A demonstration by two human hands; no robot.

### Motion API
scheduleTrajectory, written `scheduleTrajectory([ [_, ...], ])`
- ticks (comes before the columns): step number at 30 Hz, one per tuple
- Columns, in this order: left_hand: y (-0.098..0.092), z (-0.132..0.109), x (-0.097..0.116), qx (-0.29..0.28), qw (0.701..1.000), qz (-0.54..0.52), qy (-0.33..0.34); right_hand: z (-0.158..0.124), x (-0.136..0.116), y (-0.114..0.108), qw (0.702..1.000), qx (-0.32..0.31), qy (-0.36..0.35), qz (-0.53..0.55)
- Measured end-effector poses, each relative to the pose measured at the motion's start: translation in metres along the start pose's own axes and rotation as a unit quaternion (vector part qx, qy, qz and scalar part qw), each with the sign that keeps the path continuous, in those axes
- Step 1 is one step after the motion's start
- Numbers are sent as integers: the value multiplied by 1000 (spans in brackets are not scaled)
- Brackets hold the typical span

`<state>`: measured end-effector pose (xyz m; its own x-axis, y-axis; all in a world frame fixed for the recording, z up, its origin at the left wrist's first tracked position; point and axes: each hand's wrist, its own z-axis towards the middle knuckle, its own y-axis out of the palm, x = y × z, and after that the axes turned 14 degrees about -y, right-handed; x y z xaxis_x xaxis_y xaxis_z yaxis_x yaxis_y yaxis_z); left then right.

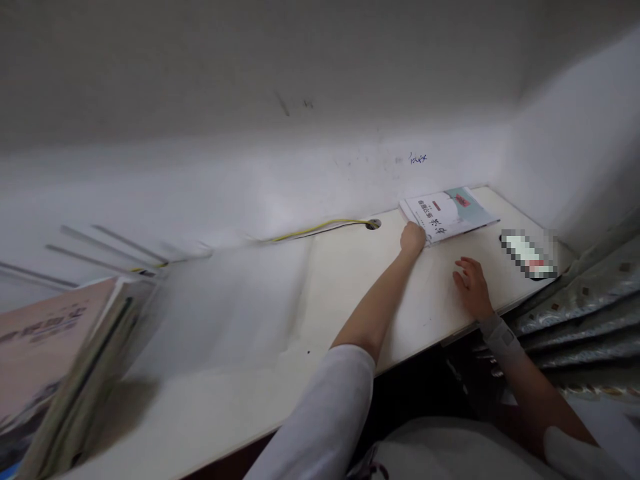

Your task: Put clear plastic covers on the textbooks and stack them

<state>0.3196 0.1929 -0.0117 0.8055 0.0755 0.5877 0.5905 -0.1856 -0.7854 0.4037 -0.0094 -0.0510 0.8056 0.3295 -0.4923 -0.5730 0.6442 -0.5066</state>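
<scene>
A thin paperback book (457,217) with a white and pale-green cover and dark Chinese characters lies flat on the white desk (345,293), close to the back wall. My left hand (413,239) is closed on its near left corner; the fingertips are partly hidden. Nearer the desk's front edge, my right hand (473,287) hovers over or rests on the surface, which I cannot tell. Its fingers are apart and slightly bent, holding nothing. A clear band circles the right wrist.
On the right lies a flat, dark-edged object with a pixelated face (527,257), perhaps a phone. Several books (65,360) stand at the left beside metal rods (107,247). A yellow cable (320,227) enters a desk hole (373,225). Patterned fabric (585,300) hangs at right.
</scene>
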Motion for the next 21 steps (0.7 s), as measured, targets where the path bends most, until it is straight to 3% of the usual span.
scheduleTrajectory([
  [6, -13, -12, 2, -3, 999, 32, 19, 0, 6, 1, 1000, -12, 12, 4],
  [10, -41, -37, -21, 15, 997, 45, 59, -1, 11, 1, 999, -28, 17, 13],
  [14, -80, -78, -84, 24, 972, 164, 164, -4, 18, -1, 998, -55, 3, 11],
  [16, -102, -98, -126, 47, 955, 245, 159, -5, 20, -2, 997, -71, -11, 2],
  [21, -157, -132, -221, 158, 935, 309, -75, -4, 11, 2, 993, -103, -63, -11],
])
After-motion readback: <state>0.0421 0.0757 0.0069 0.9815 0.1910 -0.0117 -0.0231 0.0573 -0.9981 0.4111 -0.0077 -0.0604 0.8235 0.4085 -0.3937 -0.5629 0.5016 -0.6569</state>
